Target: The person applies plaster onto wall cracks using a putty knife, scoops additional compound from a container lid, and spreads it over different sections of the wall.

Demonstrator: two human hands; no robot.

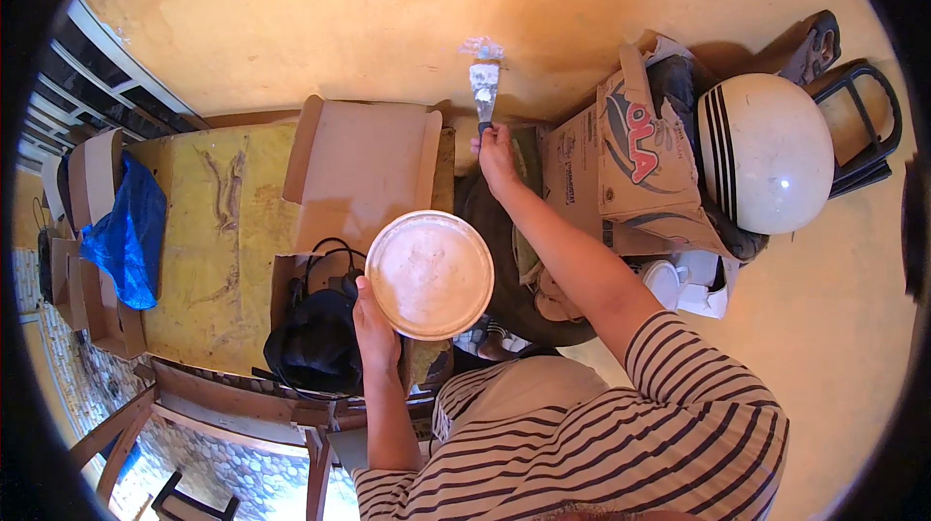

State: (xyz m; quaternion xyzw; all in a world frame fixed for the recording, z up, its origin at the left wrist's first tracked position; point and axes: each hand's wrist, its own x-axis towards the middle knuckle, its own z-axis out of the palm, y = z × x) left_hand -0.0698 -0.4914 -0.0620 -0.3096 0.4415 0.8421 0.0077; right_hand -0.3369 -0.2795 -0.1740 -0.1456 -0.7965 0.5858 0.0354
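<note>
My left hand (374, 327) grips a round whitish tub or lid (489, 279) by its left edge, in front of my body. White paste or powder (427, 274) coats its face; how deep it is I cannot tell. Stretched out toward the orange wall (369, 36), my right hand (497, 157) is closed around the dark handle of a putty knife (483, 99). White putty (484, 75) sits on the blade. The blade's tip is at a pale, rough patch (482, 46) on the wall, and seems to touch it.
An open cardboard box (364, 162) stands on a yellow board (194, 230), left of me. Below it lies a black bag (315, 342). Blue plastic (136, 230) hangs farther left. At right, a white striped helmet (771, 153) rests by a torn carton (640, 143), near a dark tire (475, 230).
</note>
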